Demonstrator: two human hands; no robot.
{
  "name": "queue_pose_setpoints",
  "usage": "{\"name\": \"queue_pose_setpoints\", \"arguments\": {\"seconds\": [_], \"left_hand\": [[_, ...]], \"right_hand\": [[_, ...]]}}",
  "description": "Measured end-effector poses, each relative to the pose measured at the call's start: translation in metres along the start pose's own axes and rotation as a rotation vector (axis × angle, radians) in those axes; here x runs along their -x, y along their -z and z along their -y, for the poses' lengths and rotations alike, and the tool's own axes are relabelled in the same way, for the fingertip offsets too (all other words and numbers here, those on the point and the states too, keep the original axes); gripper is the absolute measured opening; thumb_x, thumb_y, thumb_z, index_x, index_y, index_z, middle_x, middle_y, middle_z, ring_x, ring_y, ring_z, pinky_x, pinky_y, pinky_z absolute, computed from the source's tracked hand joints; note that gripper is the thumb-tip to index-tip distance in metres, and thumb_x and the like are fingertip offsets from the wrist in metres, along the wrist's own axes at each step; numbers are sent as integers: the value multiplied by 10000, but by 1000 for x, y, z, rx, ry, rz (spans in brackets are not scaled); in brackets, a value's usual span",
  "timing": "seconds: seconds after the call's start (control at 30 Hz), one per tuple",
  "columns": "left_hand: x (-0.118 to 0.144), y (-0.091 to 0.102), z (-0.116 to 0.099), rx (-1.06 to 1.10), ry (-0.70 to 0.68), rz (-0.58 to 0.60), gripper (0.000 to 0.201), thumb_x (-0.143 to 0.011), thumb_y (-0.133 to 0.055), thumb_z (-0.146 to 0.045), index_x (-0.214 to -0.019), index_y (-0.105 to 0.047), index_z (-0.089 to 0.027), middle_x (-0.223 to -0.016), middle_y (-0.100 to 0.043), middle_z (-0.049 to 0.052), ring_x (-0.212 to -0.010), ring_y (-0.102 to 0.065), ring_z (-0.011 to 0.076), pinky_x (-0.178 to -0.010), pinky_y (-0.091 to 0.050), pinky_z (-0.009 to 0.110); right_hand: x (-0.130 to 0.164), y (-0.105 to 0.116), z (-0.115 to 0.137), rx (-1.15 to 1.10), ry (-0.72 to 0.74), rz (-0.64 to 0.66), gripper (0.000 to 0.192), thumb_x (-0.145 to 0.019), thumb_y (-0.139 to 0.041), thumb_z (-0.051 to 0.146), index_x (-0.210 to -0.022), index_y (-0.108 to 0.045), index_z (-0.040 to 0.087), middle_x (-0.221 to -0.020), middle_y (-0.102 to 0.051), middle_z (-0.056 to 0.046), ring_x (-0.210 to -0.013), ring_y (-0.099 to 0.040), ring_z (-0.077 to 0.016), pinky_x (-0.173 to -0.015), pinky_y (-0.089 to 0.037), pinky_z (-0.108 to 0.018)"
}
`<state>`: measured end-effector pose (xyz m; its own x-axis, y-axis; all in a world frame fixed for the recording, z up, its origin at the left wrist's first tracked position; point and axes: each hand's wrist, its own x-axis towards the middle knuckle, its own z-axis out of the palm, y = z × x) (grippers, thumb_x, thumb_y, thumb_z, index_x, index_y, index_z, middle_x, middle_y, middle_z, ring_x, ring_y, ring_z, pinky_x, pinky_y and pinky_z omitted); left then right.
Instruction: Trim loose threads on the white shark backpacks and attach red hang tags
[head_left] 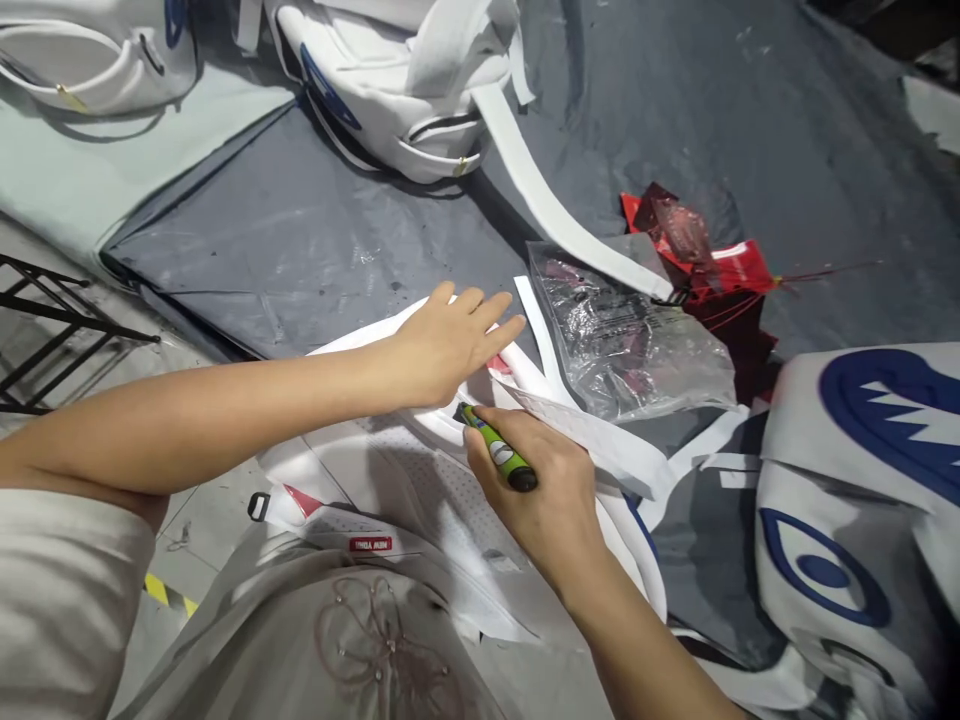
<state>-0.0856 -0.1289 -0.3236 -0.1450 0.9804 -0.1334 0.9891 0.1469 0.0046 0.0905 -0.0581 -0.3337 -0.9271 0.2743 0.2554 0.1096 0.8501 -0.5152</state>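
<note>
A white backpack with mesh padding and straps lies across the table's edge, close against my body. My left hand rests flat on its upper edge, fingers spread. In my right hand is a green marker with a black end, its tip pointing up and left at the white fabric below my left palm. Whether the tip touches the fabric is hard to see. A white strap runs out past my right knuckles. One shoulder strap carries a red "NEW YORK" label.
Other white backpacks with blue patches stand at the back, at the upper left and at the right. A clear plastic bag and crumpled red packaging lie beyond my hands. A black metal rack stands at left.
</note>
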Motion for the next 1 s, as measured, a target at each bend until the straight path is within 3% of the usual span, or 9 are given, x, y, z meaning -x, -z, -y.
{"name": "queue_pose_setpoints", "arguments": {"seconds": [0.37,0.47,0.8,1.0], "left_hand": [[-3,-6,0,3,-8,-43,828,-808,-617,-254,-1544,-253,-147,-1615,-298,168,-1326,-422,342,-1048,-358,463],[-3,-6,0,18,-13,-27,846,-799,-624,-226,-1550,-242,-153,-1623,-282,169,-1339,-413,344,-1054,-349,470],[-2,-4,0,56,7,-11,827,-809,-600,-212,-1553,-241,-183,-1638,-263,145,-1361,-395,345,-1078,-310,461],[-1,-5,0,38,4,-27,802,-811,-587,-201,-1541,-257,-164,-1626,-281,162,-1345,-411,336,-1057,-329,454]], "right_hand": [[3,-5,9,-66,-103,-21,191,-929,-618,263,-1056,-711,155,-1014,-755,-92,-907,-728,-230,-829,-577,-361],[3,-5,13,41,-129,-29,194,-930,-609,282,-1044,-714,165,-998,-756,-99,-885,-727,-254,-810,-579,-393],[5,-8,14,-63,-144,-50,181,-930,-608,265,-1051,-711,178,-1021,-755,-91,-923,-722,-240,-846,-578,-378],[5,-8,16,8,-135,-59,192,-931,-598,287,-1046,-715,188,-1013,-758,-91,-910,-724,-253,-831,-582,-393]]}}
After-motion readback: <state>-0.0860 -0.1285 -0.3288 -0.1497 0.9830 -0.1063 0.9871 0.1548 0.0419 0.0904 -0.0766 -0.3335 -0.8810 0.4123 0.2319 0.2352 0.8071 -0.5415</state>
